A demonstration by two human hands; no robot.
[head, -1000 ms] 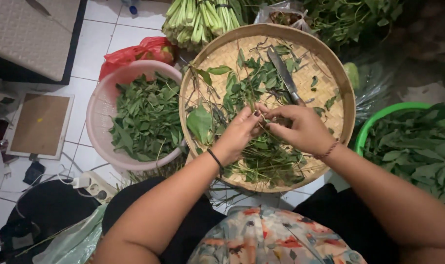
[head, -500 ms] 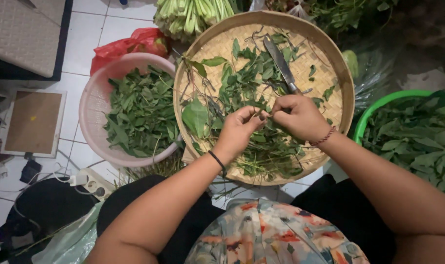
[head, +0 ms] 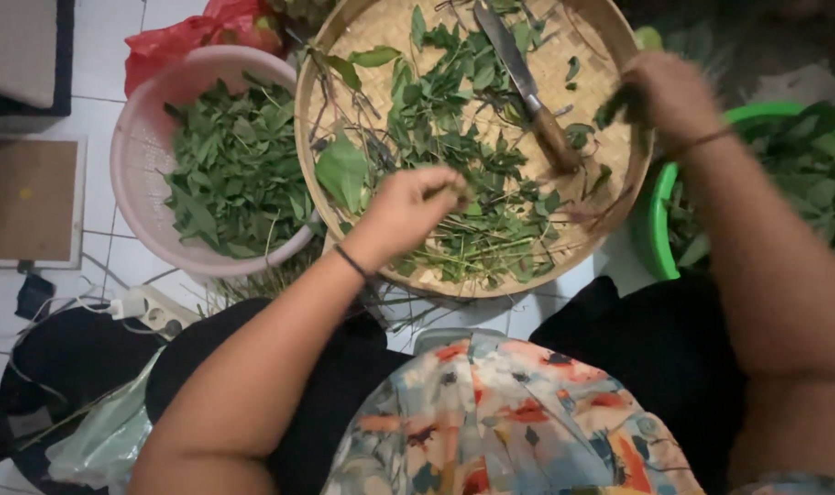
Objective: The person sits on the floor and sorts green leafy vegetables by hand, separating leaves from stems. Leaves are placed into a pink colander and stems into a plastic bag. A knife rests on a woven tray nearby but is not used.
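A round woven bamboo tray (head: 610, 37) lies in front of me, strewn with green leaves and stems (head: 445, 137). My left hand (head: 408, 206) hovers over the tray's near side, fingers pinched on a thin green stem. My right hand (head: 670, 92) is at the tray's right rim, blurred, closed on a few dark leaves. A knife with a wooden handle (head: 550, 137) rests on the tray between the hands.
A pink basin (head: 138, 119) full of picked leaves sits left of the tray. A green basin (head: 660, 229) with leafy stems is at the right. A red plastic bag (head: 193, 37) lies behind the pink basin. A white power strip (head: 152, 312) lies on the tiled floor.
My hands were together over the tray's middle. My right hand has now swung right to the tray's rim with leaves, while the left stays holding the stem.
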